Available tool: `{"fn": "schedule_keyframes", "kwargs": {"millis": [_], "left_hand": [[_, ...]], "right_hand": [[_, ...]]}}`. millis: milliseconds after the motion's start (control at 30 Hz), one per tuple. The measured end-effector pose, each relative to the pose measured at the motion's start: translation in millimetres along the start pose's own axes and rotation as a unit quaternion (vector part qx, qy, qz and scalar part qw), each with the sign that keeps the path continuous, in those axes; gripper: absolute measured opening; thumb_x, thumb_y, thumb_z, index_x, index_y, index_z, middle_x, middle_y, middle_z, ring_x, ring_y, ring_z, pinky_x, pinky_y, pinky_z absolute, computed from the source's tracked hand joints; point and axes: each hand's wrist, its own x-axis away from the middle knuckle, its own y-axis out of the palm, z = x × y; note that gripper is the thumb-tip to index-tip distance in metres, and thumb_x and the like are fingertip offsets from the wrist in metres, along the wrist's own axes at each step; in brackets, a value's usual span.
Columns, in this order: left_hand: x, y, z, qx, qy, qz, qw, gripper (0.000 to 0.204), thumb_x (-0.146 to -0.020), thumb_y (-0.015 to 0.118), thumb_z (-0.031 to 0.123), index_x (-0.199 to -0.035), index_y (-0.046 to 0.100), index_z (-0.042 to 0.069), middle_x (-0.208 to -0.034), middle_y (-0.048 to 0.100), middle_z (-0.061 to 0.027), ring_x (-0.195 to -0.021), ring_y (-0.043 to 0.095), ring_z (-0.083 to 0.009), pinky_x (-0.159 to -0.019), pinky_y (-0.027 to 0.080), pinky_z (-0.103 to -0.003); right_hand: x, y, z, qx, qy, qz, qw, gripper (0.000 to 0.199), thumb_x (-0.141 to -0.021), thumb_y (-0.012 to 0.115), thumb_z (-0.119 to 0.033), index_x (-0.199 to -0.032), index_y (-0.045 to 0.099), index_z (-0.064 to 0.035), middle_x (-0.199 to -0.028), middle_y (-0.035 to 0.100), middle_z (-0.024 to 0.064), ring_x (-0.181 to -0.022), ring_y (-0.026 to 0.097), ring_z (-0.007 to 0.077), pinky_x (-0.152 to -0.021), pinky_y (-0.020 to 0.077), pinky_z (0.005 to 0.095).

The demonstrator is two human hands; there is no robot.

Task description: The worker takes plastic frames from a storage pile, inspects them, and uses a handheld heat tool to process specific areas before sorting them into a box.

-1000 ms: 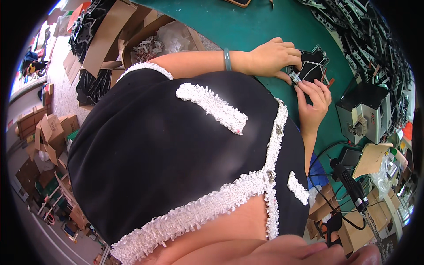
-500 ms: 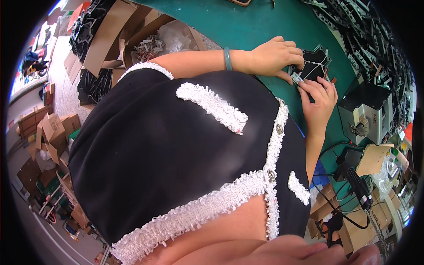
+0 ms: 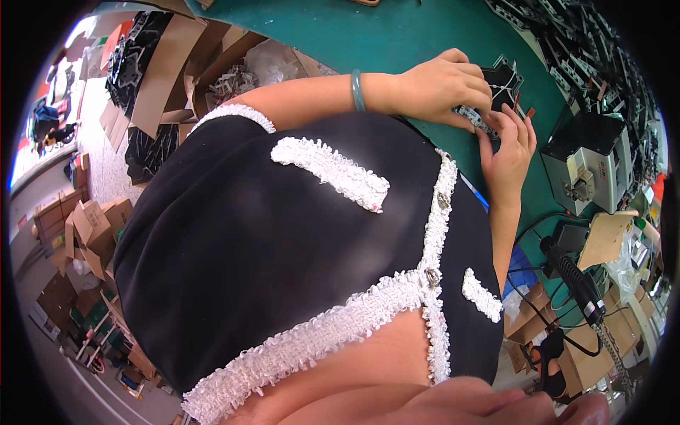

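My left hand, with a bluish bangle on its wrist, is closed at the left end of a small grey-white strip-shaped part with dark gaps. My right hand has its thumb and bent fingers around the strip's other end, partly hiding it. Just beyond both hands, a flat black angular part lies on the green tabletop. Thin white wires cross it, and small orange-red tips show by its right edge. My fingers hide where the strip and the black part meet.
A large pile of black and grey parts curves along the table's far right. A grey-and-black box-shaped machine stands right of my right hand. Nearer are a black corded hand tool and cables. Open cardboard boxes stand at the left.
The strip has tilted and shifted slightly left under my left fingers. My right fingers have curled in closer to it. The whole view has shifted a little.
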Motion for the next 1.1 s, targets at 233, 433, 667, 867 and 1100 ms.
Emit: {"fn": "schedule_keyframes", "kwargs": {"millis": [233, 433, 667, 867, 1100], "left_hand": [[1, 11, -8, 0.016, 0.044, -0.051, 0.998, 0.021, -0.078, 0.071, 0.027, -0.098, 0.068, 0.02, -0.102, 0.064, 0.007, -0.098, 0.057, -0.0132, -0.089, 0.04, -0.038], [-3, 10, -5, 0.03, 0.037, -0.073, 0.996, 0.019, -0.08, 0.069, 0.027, -0.098, 0.069, 0.02, -0.095, 0.063, 0.0061, -0.098, 0.056, -0.0144, -0.088, 0.04, -0.037], [-6, 10, -12, 0.048, 0.065, -0.096, 0.992, 0.02, -0.079, 0.069, 0.026, -0.098, 0.07, 0.019, -0.095, 0.063, 0.0062, -0.099, 0.055, -0.0152, -0.088, 0.04, -0.038], [1, 15, 0, -0.012, 0.067, -0.071, 0.995, 0.021, -0.079, 0.069, 0.025, -0.099, 0.069, 0.02, -0.099, 0.061, 0.0042, -0.102, 0.054, -0.0173, -0.087, 0.041, -0.037], [0, 14, -2, 0.013, 0.032, -0.075, 0.997, 0.03, -0.075, 0.073, 0.019, -0.104, 0.069, 0.019, -0.106, 0.061, 0.0031, -0.106, 0.053, -0.019, -0.087, 0.042, -0.036]], "right_hand": [[11, 11, -3, -0.122, 0.047, 0.053, 0.99, 0.045, -0.07, 0.078, -0.007, -0.11, 0.058, -0.0075, -0.104, 0.068, 0.0045, -0.108, 0.059, 0.0249, -0.096, 0.0429, 0.0397], [16, 3, 2, -0.133, 0.1, 0.103, 0.981, 0.044, -0.066, 0.081, -0.006, -0.107, 0.064, -0.0039, -0.108, 0.064, 0.0091, -0.1, 0.061, 0.0261, -0.085, 0.0488, 0.0348], [19, 6, 7, -0.144, 0.102, 0.075, 0.981, 0.042, -0.067, 0.081, -0.009, -0.106, 0.067, -0.0047, -0.11, 0.064, 0.0084, -0.099, 0.061, 0.0252, -0.085, 0.049, 0.0344], [28, -15, -3, -0.139, 0.108, 0.096, 0.98, 0.044, -0.067, 0.081, -0.007, -0.108, 0.066, -0.0026, -0.109, 0.065, 0.0108, -0.098, 0.062, 0.0262, -0.086, 0.0491, 0.0332], [101, -127, 0, 0.039, 0.248, 0.645, 0.721, 0.018, -0.088, 0.058, -0.003, -0.099, 0.049, 0.007, -0.085, 0.057, 0.0131, -0.076, 0.056, 0.0188, -0.075, 0.0501, 0.0287]]}}
